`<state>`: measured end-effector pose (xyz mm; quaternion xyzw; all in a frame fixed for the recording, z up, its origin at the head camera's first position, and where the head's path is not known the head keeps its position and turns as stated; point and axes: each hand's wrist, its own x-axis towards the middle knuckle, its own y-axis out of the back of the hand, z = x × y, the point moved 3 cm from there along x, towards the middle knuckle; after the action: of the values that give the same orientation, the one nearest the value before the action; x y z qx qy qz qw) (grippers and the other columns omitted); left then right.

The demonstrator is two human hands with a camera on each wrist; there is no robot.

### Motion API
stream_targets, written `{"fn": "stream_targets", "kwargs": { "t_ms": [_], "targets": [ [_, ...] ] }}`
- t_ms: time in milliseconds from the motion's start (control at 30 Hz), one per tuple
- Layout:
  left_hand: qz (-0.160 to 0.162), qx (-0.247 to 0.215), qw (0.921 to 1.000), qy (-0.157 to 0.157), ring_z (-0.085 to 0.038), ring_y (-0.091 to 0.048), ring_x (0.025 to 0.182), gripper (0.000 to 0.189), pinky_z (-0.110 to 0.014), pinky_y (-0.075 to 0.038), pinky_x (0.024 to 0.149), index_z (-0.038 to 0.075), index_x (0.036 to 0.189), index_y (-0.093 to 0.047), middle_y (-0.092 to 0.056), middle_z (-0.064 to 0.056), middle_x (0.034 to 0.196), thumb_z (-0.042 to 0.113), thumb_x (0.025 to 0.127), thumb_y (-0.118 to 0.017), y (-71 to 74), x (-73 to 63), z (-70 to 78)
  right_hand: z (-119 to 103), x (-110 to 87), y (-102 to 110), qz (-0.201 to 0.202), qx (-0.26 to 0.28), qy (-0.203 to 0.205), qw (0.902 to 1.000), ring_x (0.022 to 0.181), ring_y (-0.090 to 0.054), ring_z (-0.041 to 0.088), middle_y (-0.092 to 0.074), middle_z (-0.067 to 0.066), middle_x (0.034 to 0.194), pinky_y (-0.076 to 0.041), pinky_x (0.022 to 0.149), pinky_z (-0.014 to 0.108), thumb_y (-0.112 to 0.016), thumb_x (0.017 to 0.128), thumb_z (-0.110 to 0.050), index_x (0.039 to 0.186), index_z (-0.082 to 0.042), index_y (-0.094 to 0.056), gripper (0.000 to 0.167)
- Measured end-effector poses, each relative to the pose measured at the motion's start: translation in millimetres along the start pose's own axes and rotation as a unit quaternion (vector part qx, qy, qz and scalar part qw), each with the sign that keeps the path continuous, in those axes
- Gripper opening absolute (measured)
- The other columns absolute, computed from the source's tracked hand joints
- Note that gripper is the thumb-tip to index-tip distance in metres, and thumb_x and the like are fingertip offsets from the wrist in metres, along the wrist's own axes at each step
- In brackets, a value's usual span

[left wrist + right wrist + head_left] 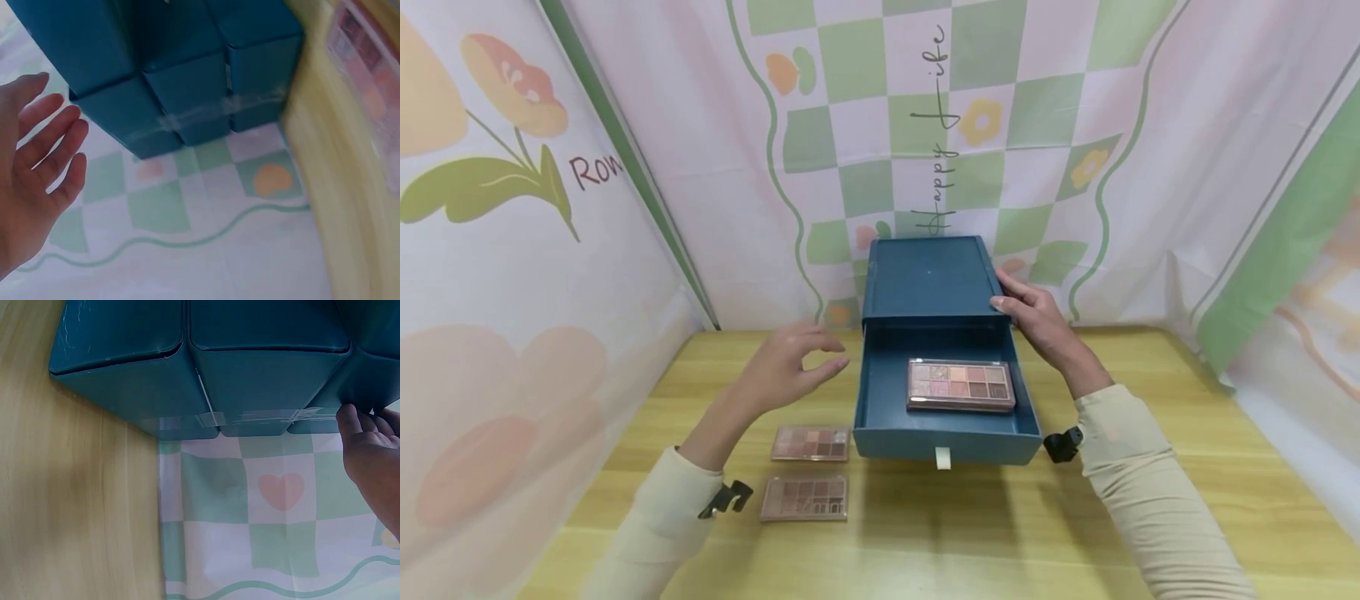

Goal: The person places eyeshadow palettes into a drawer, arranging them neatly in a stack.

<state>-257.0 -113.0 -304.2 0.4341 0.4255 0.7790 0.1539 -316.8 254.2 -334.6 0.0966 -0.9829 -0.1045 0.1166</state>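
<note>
A dark blue drawer unit (928,279) stands at the back, and the wrist views show its stacked boxes (187,94). Its top drawer (887,392) is pulled far out. Inside, toward the right, lies an eyeshadow palette (960,385) with pans showing through a clear lid. To the left of the drawer hovers my left hand (790,367), fingers loosely bent, thumb apart, holding nothing. My right hand (1037,321) rests against the unit's upper right side, fingers fairly straight. In the right wrist view that hand (375,444) touches the highest box; some fingertips are hidden.
Two more eyeshadow palettes, an upper one (811,443) and a nearer one (805,498), lie on the wooden table (1120,517) left of the drawer. A white pull tab (943,458) hangs from the drawer's front. Behind the unit hangs a checkered curtain (850,58).
</note>
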Motion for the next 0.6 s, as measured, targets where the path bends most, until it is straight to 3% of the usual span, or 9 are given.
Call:
{"fn": "stream_targets", "kwargs": {
  "t_ms": [167, 367, 433, 467, 500, 600],
  "targets": [
    [-0.049, -0.007, 0.997, 0.06, -0.024, -0.073, 0.097, 0.02, -0.043, -0.06, 0.089, 0.005, 0.104, -0.077, -0.078, -0.009, 0.102, 0.022, 0.095, -0.071, -2.2, -14.9, -16.2, 0, 0.4, 0, 0.002, -0.005, -0.002, 1.0, 0.064, -0.032, 0.01, -0.014, 0.015, 0.171, -0.038, 0.072, 0.02, -0.05, 0.105, -0.024, 0.162, -0.01, -0.019, 0.066],
    [-0.13, -0.016, 0.9807, 0.145, -0.027, -0.072, 0.103, 0.026, -0.049, -0.058, 0.094, 0.005, 0.111, -0.075, -0.077, -0.011, 0.11, 0.025, 0.094, -0.07, -14.8, -38.1, -41.2, 1, 0.2, 1, -0.001, -0.006, -0.004, 1.0, 0.074, -0.038, 0.004, -0.012, 0.014, 0.171, -0.04, 0.08, 0.017, -0.05, 0.105, -0.024, 0.162, -0.009, -0.018, 0.067],
    [-0.154, -0.019, 0.9735, 0.168, -0.026, -0.071, 0.105, 0.028, -0.049, -0.058, 0.096, 0.007, 0.112, -0.074, -0.076, -0.011, 0.112, 0.026, 0.093, -0.071, -18.9, -45.8, -49.1, 0, -0.2, 1, -0.006, -0.008, -0.008, 0.9999, 0.103, -0.052, 0.002, -0.01, 0.011, 0.172, -0.041, 0.085, 0.012, -0.05, 0.106, -0.025, 0.162, -0.011, -0.017, 0.067],
    [-0.162, -0.02, 0.9709, 0.175, -0.026, -0.071, 0.105, 0.028, -0.049, -0.057, 0.096, 0.007, 0.113, -0.074, -0.076, -0.011, 0.113, 0.027, 0.092, -0.072, -20.9, -49.6, -52.9, 0, -0.3, 1, -0.005, -0.009, -0.01, 0.9999, 0.104, -0.051, 0.005, -0.012, 0.011, 0.172, -0.042, 0.085, 0.013, -0.05, 0.106, -0.026, 0.162, -0.012, -0.018, 0.067],
    [-0.17, -0.023, 0.968, 0.183, -0.026, -0.071, 0.106, 0.03, -0.05, -0.057, 0.097, 0.007, 0.113, -0.074, -0.076, -0.011, 0.114, 0.027, 0.092, -0.073, -22.7, -53.2, -56.4, 0, -0.5, 1, -0.006, -0.009, -0.012, 0.9999, 0.122, -0.05, 0.007, -0.011, 0.01, 0.172, -0.041, 0.088, 0.01, -0.05, 0.106, -0.026, 0.162, -0.012, -0.017, 0.067],
    [-0.187, -0.025, 0.9614, 0.2, -0.027, -0.07, 0.107, 0.033, -0.05, -0.057, 0.098, 0.006, 0.114, -0.074, -0.076, -0.012, 0.115, 0.027, 0.088, -0.076, -28.2, -63.6, -65.5, 0, -1.0, 1, -0.008, -0.009, -0.017, 0.9998, 0.143, -0.037, 0.014, -0.01, 0.008, 0.172, -0.041, 0.091, 0.009, -0.05, 0.106, -0.027, 0.162, -0.015, -0.017, 0.067]
  ]
}}
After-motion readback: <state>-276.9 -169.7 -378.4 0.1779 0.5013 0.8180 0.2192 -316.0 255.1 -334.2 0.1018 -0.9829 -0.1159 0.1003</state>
